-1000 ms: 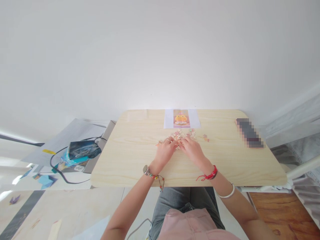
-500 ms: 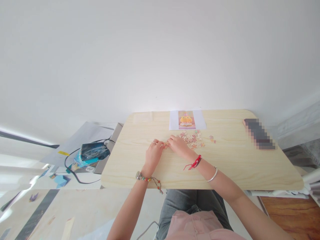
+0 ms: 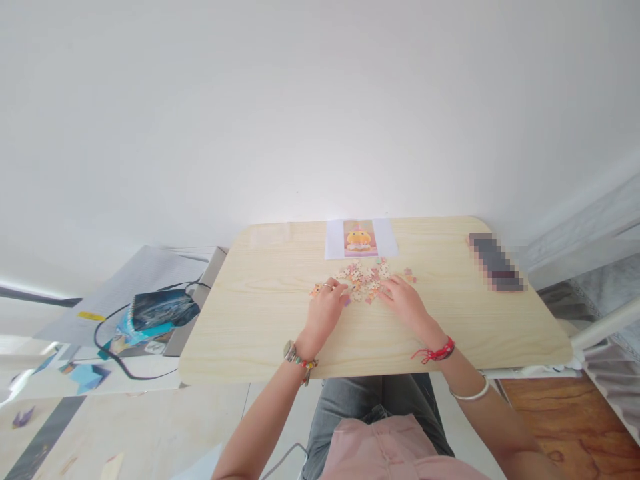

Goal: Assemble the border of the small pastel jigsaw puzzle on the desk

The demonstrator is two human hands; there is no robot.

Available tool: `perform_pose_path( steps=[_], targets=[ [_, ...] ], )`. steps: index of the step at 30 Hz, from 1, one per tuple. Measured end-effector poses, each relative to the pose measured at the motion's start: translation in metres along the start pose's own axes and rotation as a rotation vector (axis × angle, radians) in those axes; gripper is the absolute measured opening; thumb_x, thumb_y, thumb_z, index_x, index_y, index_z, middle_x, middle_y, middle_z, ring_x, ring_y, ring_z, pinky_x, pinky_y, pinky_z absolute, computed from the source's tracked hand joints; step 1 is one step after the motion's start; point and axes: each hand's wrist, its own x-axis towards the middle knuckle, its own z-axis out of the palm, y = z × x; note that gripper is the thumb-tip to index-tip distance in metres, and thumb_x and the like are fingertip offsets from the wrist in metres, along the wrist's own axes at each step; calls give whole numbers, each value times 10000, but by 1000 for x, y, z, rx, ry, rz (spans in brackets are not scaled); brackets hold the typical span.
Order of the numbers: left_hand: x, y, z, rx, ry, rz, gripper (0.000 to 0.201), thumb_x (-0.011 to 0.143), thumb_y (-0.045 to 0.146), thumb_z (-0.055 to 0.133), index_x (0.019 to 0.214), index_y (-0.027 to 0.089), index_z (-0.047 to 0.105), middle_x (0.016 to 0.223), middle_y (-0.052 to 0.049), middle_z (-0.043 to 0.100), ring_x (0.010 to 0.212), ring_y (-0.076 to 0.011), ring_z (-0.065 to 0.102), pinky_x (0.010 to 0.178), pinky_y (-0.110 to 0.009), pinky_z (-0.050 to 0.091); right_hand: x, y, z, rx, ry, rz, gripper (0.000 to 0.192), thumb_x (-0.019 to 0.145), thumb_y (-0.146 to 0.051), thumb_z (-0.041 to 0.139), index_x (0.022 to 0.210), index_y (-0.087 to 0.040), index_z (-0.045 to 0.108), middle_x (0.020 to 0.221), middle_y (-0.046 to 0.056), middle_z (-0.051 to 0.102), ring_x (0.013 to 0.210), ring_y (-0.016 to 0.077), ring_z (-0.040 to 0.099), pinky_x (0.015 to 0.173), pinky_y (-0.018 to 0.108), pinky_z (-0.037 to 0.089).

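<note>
A heap of small pastel puzzle pieces [image 3: 364, 279] lies on a light wooden table [image 3: 260, 313]. My left hand [image 3: 326, 308] rests at the heap's left edge, fingers curled, a ring on one finger, with a few loose pieces [image 3: 316, 290] just beyond it. My right hand [image 3: 406, 303] lies at the heap's right edge, fingertips touching pieces. Whether either hand pinches a piece I cannot tell. A printed picture of a yellow figure on white paper [image 3: 359, 238] lies behind the heap.
A blurred dark flat object [image 3: 495, 262] lies at the table's far right. Left of the table, a lower surface holds a dark-blue notebook [image 3: 159, 310], a black cable [image 3: 117, 357] and papers. A white wall stands close behind the table. White rails [image 3: 600, 327] run at right.
My right hand has moved from the left of the heap back to its right edge. My left hand has shifted right, up to the heap. The view has swung slightly.
</note>
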Motion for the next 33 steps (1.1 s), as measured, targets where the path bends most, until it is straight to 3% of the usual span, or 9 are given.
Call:
perform_pose_path(
  steps=[3,9,18,21,27,33],
  targets=[
    [5,21,8,12,-47,30,198,856,257,489,1028,253,588,1041,-33,556,891,-151,573,696,-232,453,5,-5,4,-1,19,23,267,843,-249,486,1078,-185,595,943,70,574,844,176,562,724,279,437],
    [18,42,20,58,-75,42,161,866,280,460,929,218,594,1008,-60,550,911,-182,565,646,-247,461,19,-1,6,-46,-45,-34,172,834,-184,491,913,-189,644,884,59,563,839,164,556,710,254,425],
    [29,42,30,110,-84,73,172,873,194,438,1013,204,536,1022,-84,534,954,-179,552,685,-241,460,22,7,11,115,6,-100,156,818,-131,486,848,-177,633,844,47,552,816,160,542,724,280,429],
    [29,42,30,117,-84,90,186,894,234,398,1025,201,525,1039,-87,532,962,-184,547,692,-248,463,22,9,11,175,23,-121,181,806,-111,491,906,-177,627,883,51,556,858,162,541,755,287,431],
    [32,44,31,115,-83,97,203,900,285,390,1022,203,529,1036,-89,529,979,-196,539,699,-258,465,23,10,9,126,-53,-140,174,815,-124,495,921,-184,620,910,47,549,875,160,544,789,289,427],
    [36,45,32,98,-76,83,214,907,269,370,1014,197,541,1028,-95,524,949,-190,549,707,-265,463,24,8,8,78,-25,-110,197,836,-139,470,969,-179,610,925,58,554,881,164,546,777,287,435]
  ],
)
